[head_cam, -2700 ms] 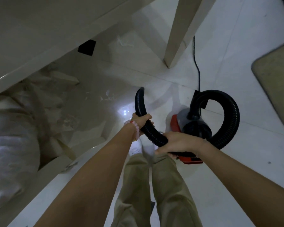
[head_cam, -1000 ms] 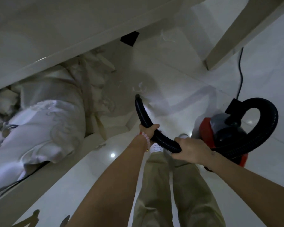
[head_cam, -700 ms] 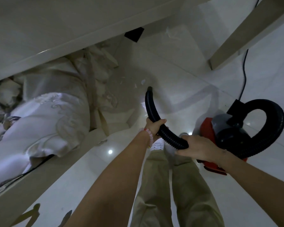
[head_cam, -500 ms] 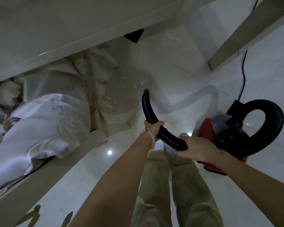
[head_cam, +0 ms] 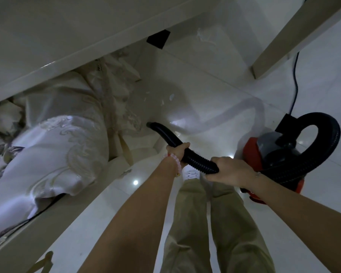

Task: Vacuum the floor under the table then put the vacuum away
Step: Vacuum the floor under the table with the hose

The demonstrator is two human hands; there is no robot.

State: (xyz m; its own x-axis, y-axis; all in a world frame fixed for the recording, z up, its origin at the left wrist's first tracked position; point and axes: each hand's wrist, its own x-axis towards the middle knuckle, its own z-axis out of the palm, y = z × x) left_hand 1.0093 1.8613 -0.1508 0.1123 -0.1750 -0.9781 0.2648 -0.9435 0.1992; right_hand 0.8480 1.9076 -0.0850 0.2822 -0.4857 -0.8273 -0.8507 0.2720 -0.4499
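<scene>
A black ribbed vacuum hose point(head_cam: 197, 158) runs from a small red and grey vacuum body point(head_cam: 264, 152) at the right, loops over it, and ends in an open nozzle tip point(head_cam: 150, 124) low over the white floor. My left hand point(head_cam: 177, 151) grips the hose near the tip. My right hand point(head_cam: 228, 170) grips it further back, close to the vacuum body. The pale table top point(head_cam: 57, 36) fills the upper left. Small white scraps point(head_cam: 171, 97) lie on the floor beyond the tip.
A chair with a white embroidered cushion point(head_cam: 53, 154) stands at the left under the table edge. A table leg point(head_cam: 295, 38) slants at the upper right, with a dark power cord point(head_cam: 294, 81) beside it. My legs in khaki trousers point(head_cam: 209, 223) are below.
The hose tip has swung left and lower, toward the chair's fabric. Both hands keep their grip. The view has shifted slightly; since 2.7 s ago I have moved along the table toward the cushioned chair.
</scene>
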